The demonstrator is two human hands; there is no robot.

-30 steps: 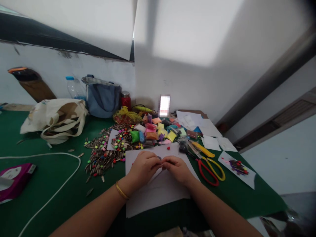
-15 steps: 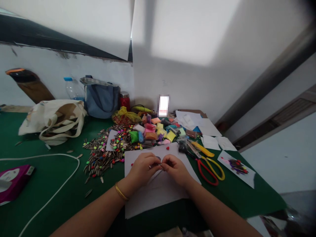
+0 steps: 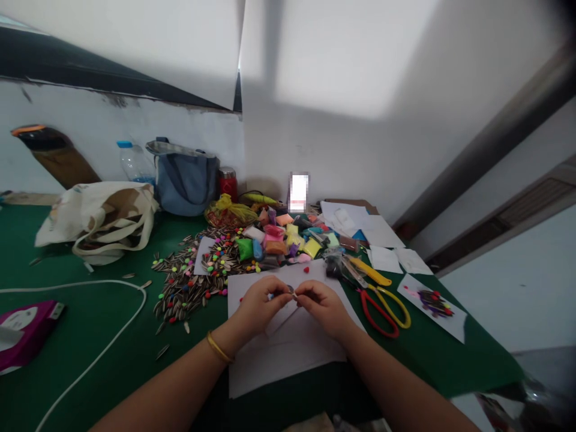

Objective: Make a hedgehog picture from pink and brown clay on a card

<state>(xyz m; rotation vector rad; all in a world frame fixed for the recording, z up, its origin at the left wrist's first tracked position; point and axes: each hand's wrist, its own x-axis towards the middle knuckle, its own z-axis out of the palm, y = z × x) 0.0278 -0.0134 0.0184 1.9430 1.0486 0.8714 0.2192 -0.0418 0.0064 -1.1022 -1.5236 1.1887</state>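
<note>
our left hand (image 3: 260, 306) and right hand (image 3: 323, 309) are curled nearly shut, pinching a tiny dark bit (image 3: 290, 290) between them, just above the white paper (image 3: 288, 366) at the bottom middle.

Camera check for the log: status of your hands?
Left hand, right hand: small dark piece pinched over white paper. Sunflower seeds alongside.

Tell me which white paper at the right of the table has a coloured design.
The lowest sheet at far right: it carries a purple and red design, while the two small sheets above it look blank.
</note>
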